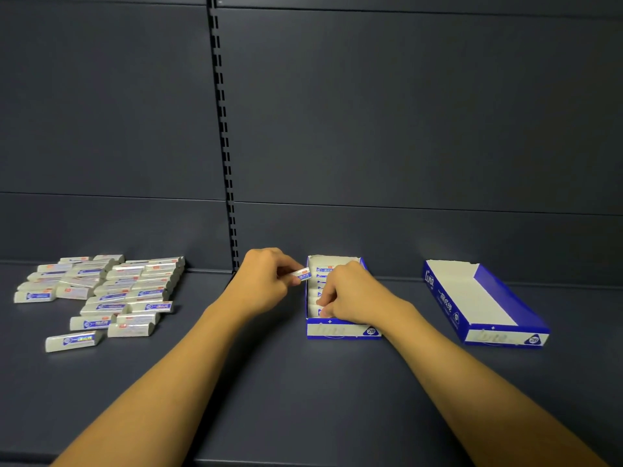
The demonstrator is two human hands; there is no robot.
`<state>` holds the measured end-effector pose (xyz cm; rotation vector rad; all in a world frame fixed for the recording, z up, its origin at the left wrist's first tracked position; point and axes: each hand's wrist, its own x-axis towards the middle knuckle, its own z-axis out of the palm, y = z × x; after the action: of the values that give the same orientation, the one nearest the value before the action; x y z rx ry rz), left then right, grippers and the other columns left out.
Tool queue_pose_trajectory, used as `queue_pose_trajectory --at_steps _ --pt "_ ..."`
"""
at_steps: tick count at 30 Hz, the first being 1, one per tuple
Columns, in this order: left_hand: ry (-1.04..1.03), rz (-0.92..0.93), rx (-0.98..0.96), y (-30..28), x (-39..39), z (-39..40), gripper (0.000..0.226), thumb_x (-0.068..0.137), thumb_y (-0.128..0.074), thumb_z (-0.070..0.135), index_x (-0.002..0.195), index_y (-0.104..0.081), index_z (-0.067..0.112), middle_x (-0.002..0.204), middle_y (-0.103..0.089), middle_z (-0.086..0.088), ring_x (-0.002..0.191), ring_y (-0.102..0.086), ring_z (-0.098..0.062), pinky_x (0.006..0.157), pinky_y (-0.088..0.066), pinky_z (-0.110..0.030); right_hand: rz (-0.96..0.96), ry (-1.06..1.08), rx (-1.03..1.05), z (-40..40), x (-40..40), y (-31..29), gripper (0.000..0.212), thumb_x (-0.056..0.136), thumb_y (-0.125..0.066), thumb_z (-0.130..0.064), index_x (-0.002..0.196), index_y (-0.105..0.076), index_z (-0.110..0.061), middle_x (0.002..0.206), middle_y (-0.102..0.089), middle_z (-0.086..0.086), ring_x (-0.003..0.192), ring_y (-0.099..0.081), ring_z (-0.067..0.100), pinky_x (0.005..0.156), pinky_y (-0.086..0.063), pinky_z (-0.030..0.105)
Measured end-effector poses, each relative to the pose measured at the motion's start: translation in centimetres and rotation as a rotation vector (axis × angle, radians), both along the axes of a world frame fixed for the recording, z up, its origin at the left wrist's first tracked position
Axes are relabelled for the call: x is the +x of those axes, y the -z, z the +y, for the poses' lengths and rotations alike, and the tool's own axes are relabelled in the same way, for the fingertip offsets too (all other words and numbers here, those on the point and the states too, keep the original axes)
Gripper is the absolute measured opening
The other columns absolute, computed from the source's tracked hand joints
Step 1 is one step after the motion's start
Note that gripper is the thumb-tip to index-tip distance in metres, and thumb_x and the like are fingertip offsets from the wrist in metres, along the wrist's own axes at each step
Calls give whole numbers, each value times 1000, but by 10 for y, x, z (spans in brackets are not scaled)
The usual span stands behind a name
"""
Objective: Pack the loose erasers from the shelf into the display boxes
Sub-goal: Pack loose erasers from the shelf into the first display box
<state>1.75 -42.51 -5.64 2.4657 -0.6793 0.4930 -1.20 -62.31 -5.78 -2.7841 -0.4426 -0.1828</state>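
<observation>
The left hand point(266, 281) pinches one wrapped eraser point(302, 274) between thumb and fingertips, its long axis running roughly left to right with the free end poking over the left wall of the near display box point(340, 330). The right hand point(350, 291) is inside that same box, fingers curled down onto the row of packed erasers point(322, 273). It looks to be pressing them back rather than gripping one, though the fingertips are partly hidden and I cannot be sure. The two hands sit close together, just beside each other across the box's left wall.

The coming move turns on that short gap: the held eraser lies just left of the box, already aligned across its width like those packed, and the left hand is the nearer one to slot it in, probably into space the right hand is holding open.

Further out, the loose erasers point(108, 291) lie well to the left on the shelf point(269, 382), and a second display box point(485, 305), seemingly unfilled, sits to the right.
</observation>
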Motion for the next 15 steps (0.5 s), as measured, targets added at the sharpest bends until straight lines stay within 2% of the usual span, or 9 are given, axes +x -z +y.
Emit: queue_pose_trajectory --at_steps 4,8,12,15 --pt "4 -9 5 -2 -2 0 20 90 -74 21 110 -78 24 90 -63 11 77 -57 -4 67 -35 -8 -5 -27 0 -2 -2 -3 22 82 -80 -28 102 -80 -20 98 -75 -3 83 -66 11 78 -59 30" --pt "14 -29 0 -10 -6 -2 18 90 -74 22 108 -79 22 91 -66 9 81 -59 -7 69 -40 -13 -76 -32 77 -10 -7 -12 28 85 -77 -38 109 -77 -25 96 -70 -8 78 -59 4 71 -52 22" --pt "27 -26 0 -23 -10 -7 19 90 -74 27 109 -78 23 93 -65 10 80 -59 -6 66 -38 -8 -205 87 276 -38 -9 -28 16 87 -75 -29 102 -79 -26 93 -72 -12 80 -64 1 65 -41 5" --pt "59 -11 15 -32 -17 -20 20 90 -74 26 109 -78 23 96 -66 11 78 -57 -2 66 -37 -7 -272 223 405 -66 -13 -31 9 88 -72 -20 91 -80 -23 78 -71 -17 68 -61 -10 60 -38 0"
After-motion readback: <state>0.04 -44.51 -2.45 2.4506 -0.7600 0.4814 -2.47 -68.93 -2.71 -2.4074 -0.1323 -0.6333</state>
